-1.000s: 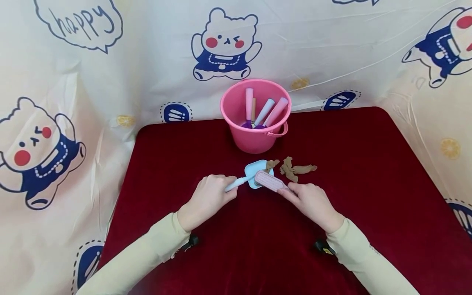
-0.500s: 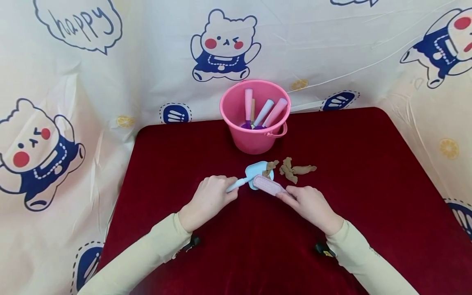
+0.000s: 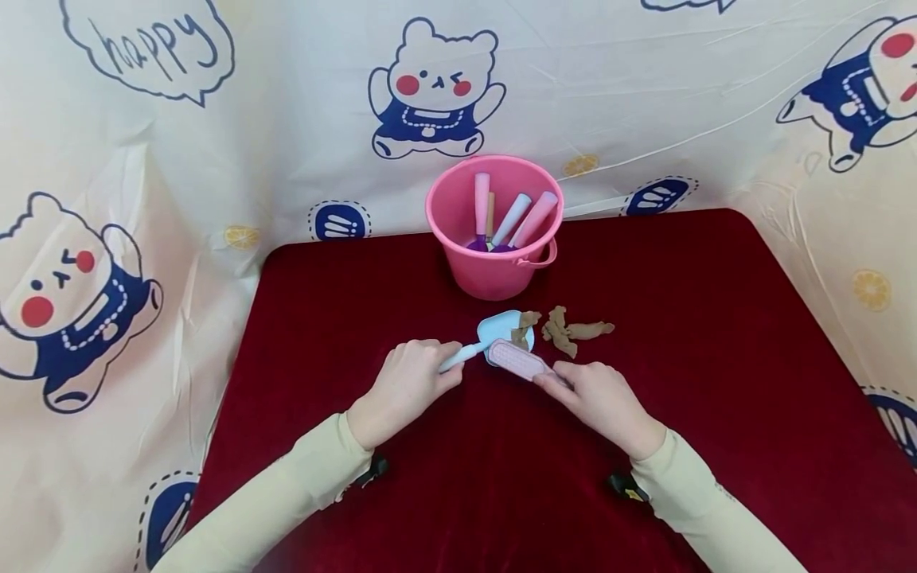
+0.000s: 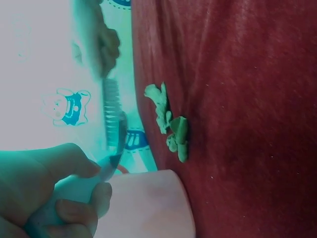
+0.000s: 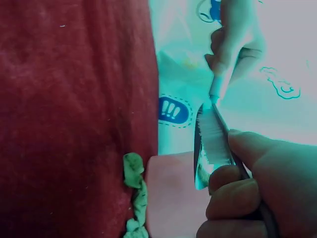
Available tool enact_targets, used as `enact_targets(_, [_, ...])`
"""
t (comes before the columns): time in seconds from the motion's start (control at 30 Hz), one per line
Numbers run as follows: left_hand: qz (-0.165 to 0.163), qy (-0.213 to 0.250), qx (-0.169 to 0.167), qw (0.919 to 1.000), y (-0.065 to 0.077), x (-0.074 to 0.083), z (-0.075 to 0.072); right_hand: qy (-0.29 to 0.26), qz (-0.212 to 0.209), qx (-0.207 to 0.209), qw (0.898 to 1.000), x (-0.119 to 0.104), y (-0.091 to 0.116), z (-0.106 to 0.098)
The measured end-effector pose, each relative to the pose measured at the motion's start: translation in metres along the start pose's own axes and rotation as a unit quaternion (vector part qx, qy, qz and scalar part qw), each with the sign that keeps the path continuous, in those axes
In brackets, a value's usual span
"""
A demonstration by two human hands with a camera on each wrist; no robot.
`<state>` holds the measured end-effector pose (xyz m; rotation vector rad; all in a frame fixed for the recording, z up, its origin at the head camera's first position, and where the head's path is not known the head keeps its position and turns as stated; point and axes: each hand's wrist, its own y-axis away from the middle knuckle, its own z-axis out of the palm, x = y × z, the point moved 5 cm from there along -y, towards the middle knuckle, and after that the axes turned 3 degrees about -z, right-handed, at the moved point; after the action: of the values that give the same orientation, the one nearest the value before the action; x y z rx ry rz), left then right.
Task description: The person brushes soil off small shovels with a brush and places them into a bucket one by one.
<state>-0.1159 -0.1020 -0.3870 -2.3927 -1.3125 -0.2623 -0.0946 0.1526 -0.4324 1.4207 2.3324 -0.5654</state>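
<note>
My left hand (image 3: 403,391) grips the handle of a small light blue shovel (image 3: 496,326). A mauve brush (image 3: 517,360) is held by its handle in my right hand (image 3: 605,404). The right wrist view shows the brush's pale bristles (image 5: 214,139) against the face of the shovel. Brown lumpy pieces (image 3: 527,320) overlap the shovel's right side in the head view. Just right of it, more brown lumps (image 3: 559,330) lie on the table, including a longish one (image 3: 591,329). Both wrist views show these lumps (image 4: 180,139) on the cloth below the tools.
A pink bucket (image 3: 481,274) stands behind the shovel, with several tool handles (image 3: 512,219) sticking up inside. Dark red cloth (image 3: 344,302) covers the table. A white printed curtain (image 3: 602,87) hangs along the back and sides.
The brush has slid slightly left and down over the shovel, showing more of the brown piece at the shovel's right side. Both hands keep their grips.
</note>
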Motion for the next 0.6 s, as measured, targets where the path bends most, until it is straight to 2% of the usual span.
enact_targets(0.33, [-0.008, 0.016, 0.0, 0.9998, 0.001, -0.002, 0.0, 0.022, 0.033, 0.011, 0.999, 0.011, 0.0, -0.006])
enact_targets(0.47, [-0.013, 0.025, -0.003, 0.9996, 0.001, -0.005, 0.0, 0.03, 0.018, 0.024, 0.999, 0.005, 0.0, -0.008])
enact_targets(0.6, [-0.015, 0.034, -0.006, 0.9993, -0.001, -0.005, 0.0, 0.037, -0.017, 0.012, 0.999, -0.001, -0.003, -0.004])
